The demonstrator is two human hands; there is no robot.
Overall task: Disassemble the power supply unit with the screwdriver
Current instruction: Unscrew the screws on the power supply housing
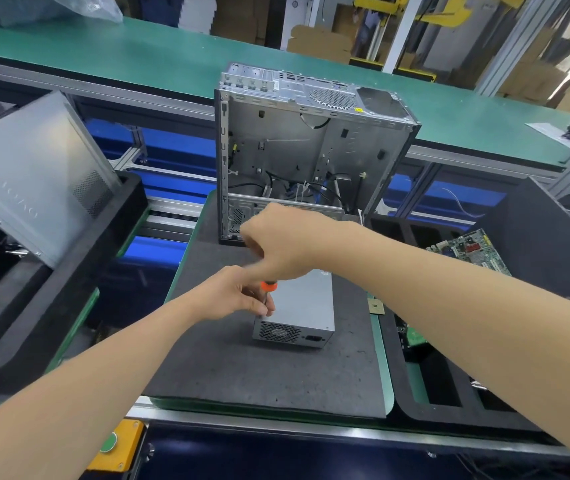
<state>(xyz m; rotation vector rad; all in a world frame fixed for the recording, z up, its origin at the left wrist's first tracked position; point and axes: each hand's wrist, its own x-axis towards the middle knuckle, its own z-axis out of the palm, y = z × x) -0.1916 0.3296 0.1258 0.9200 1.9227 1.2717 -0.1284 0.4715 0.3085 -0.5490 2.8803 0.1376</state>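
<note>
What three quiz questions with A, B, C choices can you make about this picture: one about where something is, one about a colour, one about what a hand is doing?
1. Where is the power supply unit?
A) on the dark mat, in front of the computer case
B) inside the case
C) on the green belt

2. What colour shows on the screwdriver?
A) blue
B) orange
C) yellow

3. What is the left hand doing?
A) lying flat
B) holding a circuit board
C) pinching the screwdriver

Answers: 1 A, the grey box sits on the mat, nearer than the case; 2 B, orange shows on its handle; 3 C, its fingers close on the shaft.
</note>
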